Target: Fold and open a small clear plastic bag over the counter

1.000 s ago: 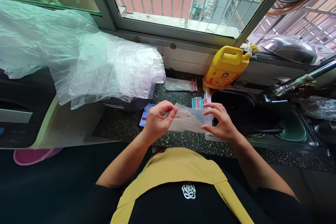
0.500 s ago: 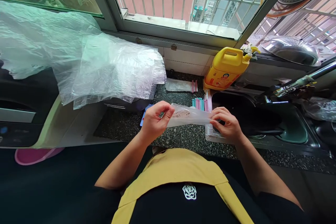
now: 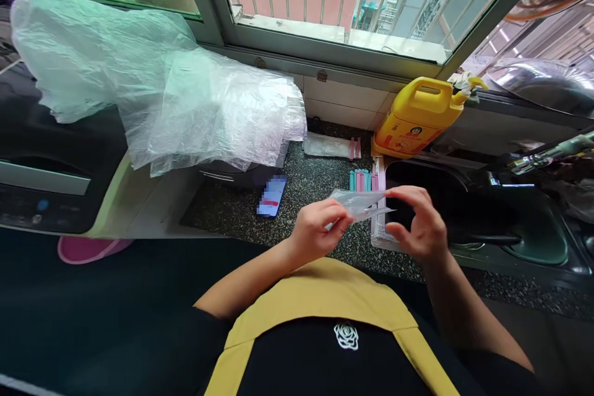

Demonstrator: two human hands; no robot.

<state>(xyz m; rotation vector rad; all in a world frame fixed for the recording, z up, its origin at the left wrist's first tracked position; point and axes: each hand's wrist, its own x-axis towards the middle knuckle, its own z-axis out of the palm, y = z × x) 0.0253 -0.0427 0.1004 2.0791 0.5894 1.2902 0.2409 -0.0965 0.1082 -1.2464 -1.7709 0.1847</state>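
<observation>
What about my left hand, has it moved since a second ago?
Yes: your left hand has moved right, away from the phone it partly hid before.

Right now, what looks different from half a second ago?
The left hand moved rightward, keeping the clear bag and uncovering more of the phone. The right hand opened, spreading its thumb from its fingers; the bag's right end looks parted. The yellow jug and clips stayed put.

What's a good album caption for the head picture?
Left hand holds a plastic bag, right hand spread at its end.
</observation>
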